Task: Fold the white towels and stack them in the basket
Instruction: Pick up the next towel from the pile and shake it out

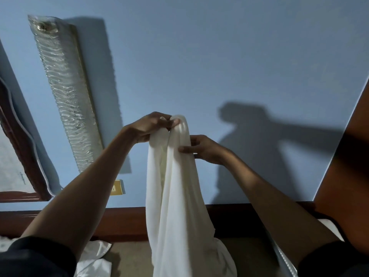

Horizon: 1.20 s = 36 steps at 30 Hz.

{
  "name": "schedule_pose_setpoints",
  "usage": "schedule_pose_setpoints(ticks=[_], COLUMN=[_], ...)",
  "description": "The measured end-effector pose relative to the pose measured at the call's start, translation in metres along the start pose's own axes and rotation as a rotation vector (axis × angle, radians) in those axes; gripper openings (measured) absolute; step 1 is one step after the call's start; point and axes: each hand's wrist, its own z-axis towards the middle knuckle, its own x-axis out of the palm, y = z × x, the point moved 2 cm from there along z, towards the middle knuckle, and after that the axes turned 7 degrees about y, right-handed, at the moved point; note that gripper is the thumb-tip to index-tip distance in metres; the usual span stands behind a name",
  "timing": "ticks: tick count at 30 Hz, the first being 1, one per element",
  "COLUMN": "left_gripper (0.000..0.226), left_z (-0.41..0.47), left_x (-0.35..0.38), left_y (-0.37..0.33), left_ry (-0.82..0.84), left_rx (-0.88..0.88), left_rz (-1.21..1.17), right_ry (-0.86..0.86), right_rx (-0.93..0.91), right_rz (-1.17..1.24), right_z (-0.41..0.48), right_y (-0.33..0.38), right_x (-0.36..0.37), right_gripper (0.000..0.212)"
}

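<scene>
Item: white towel [179, 196], one, being held up in the air in front of the blue wall [219, 56], clear of the surface below. Its bunched top is being gripped by the left hand [151, 126], fingers [172, 122] curled over the gathered edge. A fold just below is being pinched by the right hand [201, 149], thumb and fingers closed on the cloth. Orientation: the long axis is being carried near vertical, the top end pointing up at the hands and the lower end trailing out of the bottom of the view. Handling, as judged: the two corners of one short edge are best being sought along the hem and drawn apart, so that the cloth is hanging flat before being halved (twisted layers would otherwise be folded in). Basket: not being shown. Second white cloth [93, 256]: lying crumpled at lower left.
</scene>
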Motion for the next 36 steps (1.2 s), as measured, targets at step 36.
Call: schedule_pose_setpoints(ticks=[36], left_gripper=[0.028], left_z=[-0.012], left_x=[-0.033], left_y=[0.033], left_ry=[-0.519], left_rx=[0.11], left_rz=[-0.14], right_ry=[-0.242], right_rx=[0.016], right_rz=[-0.041], right_z=[-0.021], right_y=[0.009], right_x=[-0.034], right_gripper=[0.041])
